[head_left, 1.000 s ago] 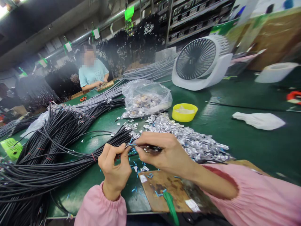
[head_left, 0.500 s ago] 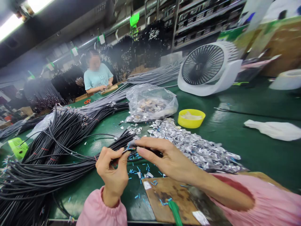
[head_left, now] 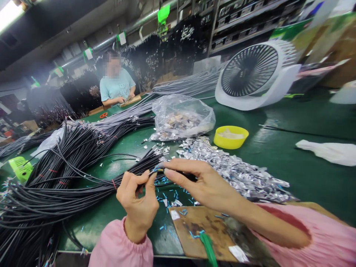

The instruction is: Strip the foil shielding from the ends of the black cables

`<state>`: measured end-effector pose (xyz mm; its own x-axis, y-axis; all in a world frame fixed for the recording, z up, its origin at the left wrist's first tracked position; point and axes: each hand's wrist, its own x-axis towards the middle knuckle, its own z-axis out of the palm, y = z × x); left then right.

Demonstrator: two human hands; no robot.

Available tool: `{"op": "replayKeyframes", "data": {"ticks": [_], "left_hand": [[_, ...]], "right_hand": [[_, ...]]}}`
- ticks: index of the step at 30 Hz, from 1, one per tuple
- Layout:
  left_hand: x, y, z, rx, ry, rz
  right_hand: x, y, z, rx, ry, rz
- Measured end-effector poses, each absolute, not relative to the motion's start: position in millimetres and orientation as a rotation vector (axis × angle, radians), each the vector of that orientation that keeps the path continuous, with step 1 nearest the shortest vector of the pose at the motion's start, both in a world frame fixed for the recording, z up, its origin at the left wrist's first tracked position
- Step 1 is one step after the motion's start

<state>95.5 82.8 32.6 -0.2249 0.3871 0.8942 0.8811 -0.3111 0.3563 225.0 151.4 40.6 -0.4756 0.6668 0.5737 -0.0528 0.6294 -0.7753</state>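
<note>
My left hand (head_left: 138, 198) pinches the end of a black cable (head_left: 83, 187) from the big bundle on the left. Its stripped tip shows blue and silver between my fingers. My right hand (head_left: 201, 183) meets it from the right, thumb and forefinger closed at the cable tip (head_left: 156, 170), with a dark object partly hidden under the fingers. Both hands hover above the green table (head_left: 306, 167), just over a wooden board (head_left: 194, 230). Small blue wire scraps (head_left: 169, 196) lie scattered below my hands.
A heap of silver foil pieces (head_left: 236, 174) lies right of my hands. Behind it stand a clear plastic bag (head_left: 183, 118), a yellow bowl (head_left: 230, 136) and a white fan (head_left: 256, 74). A person in a light blue shirt (head_left: 116, 87) works at the far end. A white cloth (head_left: 328, 152) lies at right.
The view shifted slightly, so everything sits a little further right. My hands stay together at the cable tip; the right fingers have stretched out a little.
</note>
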Motion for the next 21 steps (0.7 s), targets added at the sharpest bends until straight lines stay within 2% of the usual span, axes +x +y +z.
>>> {"op": "replayKeyframes", "data": {"ticks": [9, 21], "left_hand": [[95.1, 82.2, 32.7, -1.616, -1.449, -1.394], [96.7, 79.9, 32.1, -1.610, -1.490, -1.236]], "right_hand": [[225.3, 152.0, 41.1, -0.509, -1.897, 1.020], [225.6, 151.3, 40.9, -0.520, -1.879, 0.881]]}}
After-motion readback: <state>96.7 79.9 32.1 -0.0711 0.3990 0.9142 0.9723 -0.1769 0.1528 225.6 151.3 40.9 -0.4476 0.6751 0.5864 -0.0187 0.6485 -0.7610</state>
